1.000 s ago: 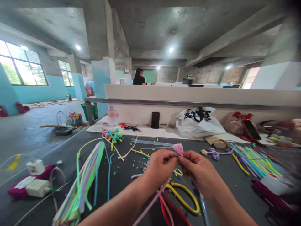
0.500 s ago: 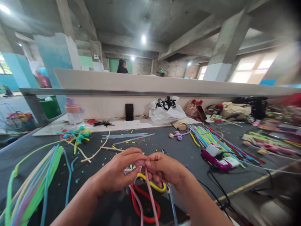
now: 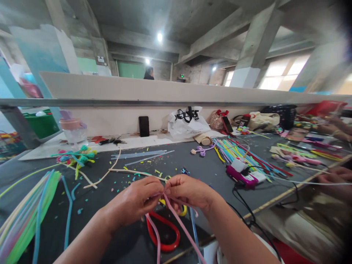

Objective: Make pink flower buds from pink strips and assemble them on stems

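Both hands meet low in the middle of the head view, working on a thin pink strand (image 3: 178, 220). My left hand (image 3: 139, 196) has its fingertips closed on the strand at the meeting point. My right hand (image 3: 189, 192) pinches it there too, thumb against forefinger. Two lengths of pink hang toward me, and a short end pokes out below my right hand. Fingers hide the join. Under the hands lies a red loop (image 3: 177, 240) like a scissors handle. A yellow loop (image 3: 183, 210) shows partly beneath my right fingers, beside a clear bluish strip (image 3: 194, 229).
Bundled pastel strands (image 3: 24, 220) lie left, near a colourful knotted cluster (image 3: 78, 157). More strands (image 3: 233, 150) and a purple-and-white device (image 3: 243, 178) with black cables are right. A phone (image 3: 143, 126), bottle (image 3: 73, 130) and white bag (image 3: 188, 123) stand behind. Another person's hand (image 3: 334, 179) is far right.
The view has swung slightly right. My fingertips have drawn closer together at the pink strand, and its longer hanging length now slants right. Less of the yellow loop shows.
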A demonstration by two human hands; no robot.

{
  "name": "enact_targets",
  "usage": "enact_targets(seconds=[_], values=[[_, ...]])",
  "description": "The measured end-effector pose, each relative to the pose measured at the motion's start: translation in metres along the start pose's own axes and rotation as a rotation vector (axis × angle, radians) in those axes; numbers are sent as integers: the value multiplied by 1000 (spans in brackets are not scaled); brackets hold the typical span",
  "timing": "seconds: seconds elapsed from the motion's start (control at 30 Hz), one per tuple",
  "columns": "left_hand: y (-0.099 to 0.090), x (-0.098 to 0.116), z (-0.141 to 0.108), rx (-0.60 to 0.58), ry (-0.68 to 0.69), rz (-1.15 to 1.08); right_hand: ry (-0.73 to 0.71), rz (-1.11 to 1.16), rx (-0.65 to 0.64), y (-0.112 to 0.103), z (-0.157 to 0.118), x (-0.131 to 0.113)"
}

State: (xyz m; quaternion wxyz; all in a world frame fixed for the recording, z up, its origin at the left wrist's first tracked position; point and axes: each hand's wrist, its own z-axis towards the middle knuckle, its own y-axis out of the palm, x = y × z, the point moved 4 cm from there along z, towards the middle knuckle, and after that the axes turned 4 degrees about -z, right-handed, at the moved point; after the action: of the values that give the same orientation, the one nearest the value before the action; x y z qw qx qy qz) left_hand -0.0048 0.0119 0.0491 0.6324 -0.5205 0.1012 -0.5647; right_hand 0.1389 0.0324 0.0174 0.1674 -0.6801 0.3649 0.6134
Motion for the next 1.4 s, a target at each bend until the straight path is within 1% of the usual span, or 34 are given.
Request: enact_targets(seconds=[0.1,0.27,0.5,0.67,0.77,0.83,0.9,0.97,1.03,1.1,1.17,1.23,1.4], values=[[3,3,2,-10,14,1,12,-10,-27,-2,-2,3],[5,8,2,4,46,-19,32,-86,-15,-5,-5,3],[4,4,-2,20,-15,-48,1,-237,58,0,-7,-4],[5,1,-2,57,-63,-51,-30,-435,207,3,-6,-2],[6,-3,-1,107,-115,-47,-69,-602,390,4,-6,0],[6,-5,1,127,-156,-60,-75,-633,484,4,-7,0],[6,-6,2,137,-195,-93,-40,-575,478,6,-6,-1],[5,-7,3,159,-225,-168,-24,-478,416,9,-6,-5],[4,-9,2,194,-258,-296,-64,-415,385,12,-7,-12],[5,-13,0,222,-293,-446,-108,-391,397,13,-9,-19],[7,-17,-2,238,-325,-539,-135,-413,425,15,-11,-22],[9,-20,-3,247,-339,-545,-157,-442,441,15,-12,-23],[8,-19,-5,243,-299,-421,-167,-485,428,15,-14,-23]])
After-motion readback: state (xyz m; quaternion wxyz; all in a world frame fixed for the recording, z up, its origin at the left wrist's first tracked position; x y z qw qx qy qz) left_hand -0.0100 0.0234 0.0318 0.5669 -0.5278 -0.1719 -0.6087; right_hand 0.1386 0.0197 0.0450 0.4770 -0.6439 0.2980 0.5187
